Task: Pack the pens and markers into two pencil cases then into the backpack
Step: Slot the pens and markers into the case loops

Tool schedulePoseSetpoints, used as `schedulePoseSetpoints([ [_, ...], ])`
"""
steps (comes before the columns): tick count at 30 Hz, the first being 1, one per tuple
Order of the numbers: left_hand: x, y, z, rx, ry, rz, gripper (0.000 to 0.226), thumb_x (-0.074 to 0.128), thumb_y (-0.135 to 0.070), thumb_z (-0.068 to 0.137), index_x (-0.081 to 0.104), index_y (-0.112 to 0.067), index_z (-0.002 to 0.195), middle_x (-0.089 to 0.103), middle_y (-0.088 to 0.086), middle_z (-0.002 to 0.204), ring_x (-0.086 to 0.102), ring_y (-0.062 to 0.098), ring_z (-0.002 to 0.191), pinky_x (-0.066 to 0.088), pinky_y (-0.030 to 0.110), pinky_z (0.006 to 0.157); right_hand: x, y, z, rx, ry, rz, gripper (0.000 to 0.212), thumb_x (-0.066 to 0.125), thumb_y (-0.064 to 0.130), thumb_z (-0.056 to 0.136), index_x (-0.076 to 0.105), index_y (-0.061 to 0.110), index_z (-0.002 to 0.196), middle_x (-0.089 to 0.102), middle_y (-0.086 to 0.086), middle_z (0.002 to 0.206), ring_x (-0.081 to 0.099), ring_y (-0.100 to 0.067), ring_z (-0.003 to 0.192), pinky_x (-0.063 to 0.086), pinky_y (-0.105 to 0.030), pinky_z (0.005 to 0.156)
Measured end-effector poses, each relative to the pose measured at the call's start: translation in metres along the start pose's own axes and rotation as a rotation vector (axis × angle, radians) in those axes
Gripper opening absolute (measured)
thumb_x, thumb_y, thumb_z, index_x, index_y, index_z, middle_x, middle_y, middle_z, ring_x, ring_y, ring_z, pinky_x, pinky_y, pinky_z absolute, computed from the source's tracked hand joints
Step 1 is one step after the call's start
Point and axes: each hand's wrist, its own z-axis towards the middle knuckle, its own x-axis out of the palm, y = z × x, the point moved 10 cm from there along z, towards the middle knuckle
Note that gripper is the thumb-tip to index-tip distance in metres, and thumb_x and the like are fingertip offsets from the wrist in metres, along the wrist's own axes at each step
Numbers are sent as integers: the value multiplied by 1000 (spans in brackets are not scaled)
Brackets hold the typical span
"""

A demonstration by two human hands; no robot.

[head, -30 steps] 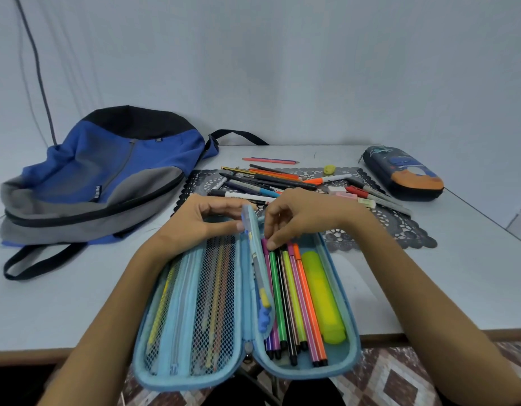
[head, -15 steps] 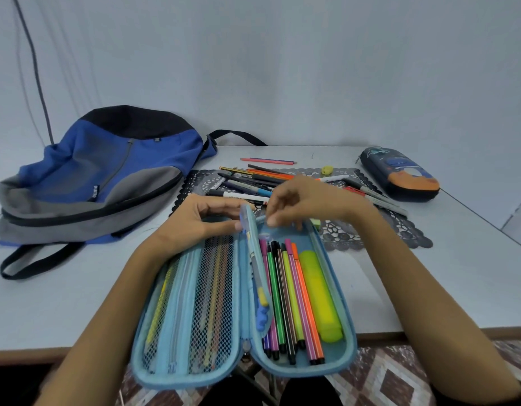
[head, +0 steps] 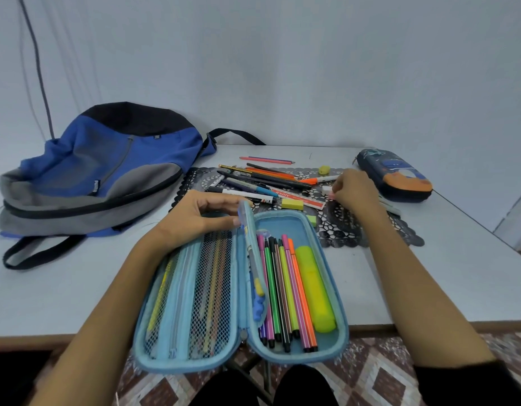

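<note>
The open blue pencil case (head: 282,224) overhangs the table's near edge, with markers (head: 282,288) in its right half. The left grip (head: 195,222) pinches its middle flap (head: 249,230) upright. The right grip (head: 357,191), fingers curled, touches a small pink eraser (head: 331,196) mid-table; a hold cannot be told. The backpack (head: 107,165) lies far left.

The right hand (head: 354,190) covered most of a small pink thing (head: 331,196) it pinched, so its kind could not be told, and hid part of the pens (head: 390,207) beside it. Pencils (head: 159,300) in the mesh pocket (head: 222,312) showed only dimly through the net. The left hand (head: 200,218), pinching the divider flap (head: 249,227), hid the pocket's far end. Both forearms (head: 414,303) ran off the bottom edge.
</note>
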Motion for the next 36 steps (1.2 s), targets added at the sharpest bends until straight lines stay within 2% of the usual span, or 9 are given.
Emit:
schedulePoseSetpoints([
  [4,1,0,0,-1,-4,-4,36,74,-12,73,76,-25,107,77,0,100,72,11,95,53,20,86,-1,2,-1,-4,15,-10,10,66,7,83,75,7,88,70,-14,98,65,-29,88,53,-34,75],
  [7,0,1,1,-2,3,-9,35,74,-11,74,76,-25,107,77,1,100,72,11,94,53,21,86,-7,6,-7,-4,41,11,13,67,13,85,74,10,96,69,-10,104,63,-27,96,45,-31,73],
  [10,0,2,1,-3,6,13,36,74,-12,74,72,-17,110,77,1,100,72,11,94,53,20,86,-20,24,-19,-50,92,361,13,72,11,82,72,10,95,70,-6,97,64,-18,89,52,-34,79],
  [13,1,1,2,4,7,23,36,73,-10,75,71,-14,110,77,1,100,72,10,94,53,19,86,-31,77,-48,-267,311,657,13,78,11,78,73,11,89,72,3,81,63,-4,73,47,-16,69],
  [17,-1,2,3,8,6,15,36,73,-8,75,71,-14,111,76,3,102,72,13,96,53,22,88,-20,132,-88,-532,565,544,10,80,8,75,77,7,84,65,14,62,51,5,57,38,-7,53],
  [20,0,1,3,14,17,11,36,73,-9,75,72,-15,111,76,4,102,72,16,96,54,23,88,-9,142,-94,-595,612,471,11,80,5,73,78,8,84,68,11,68,52,2,59,41,-11,56],
  [23,0,2,4,15,16,-2,37,74,-10,75,75,-23,109,77,2,101,72,14,95,53,22,87,-1,147,-97,-654,580,356,11,81,11,73,79,14,83,71,8,73,51,-3,60,40,-17,56],
  [30,-1,4,5,9,9,23,36,74,-9,75,72,-14,111,77,3,101,72,13,95,53,23,87,0,158,-102,-733,458,206,11,80,17,76,79,15,86,70,8,78,54,14,62,39,-4,56],
  [36,0,3,4,8,13,21,34,73,-8,74,72,-15,108,77,-2,97,71,8,92,52,18,85,0,159,-102,-763,434,191,11,80,17,76,79,17,86,66,10,79,55,3,65,42,-10,58],
])
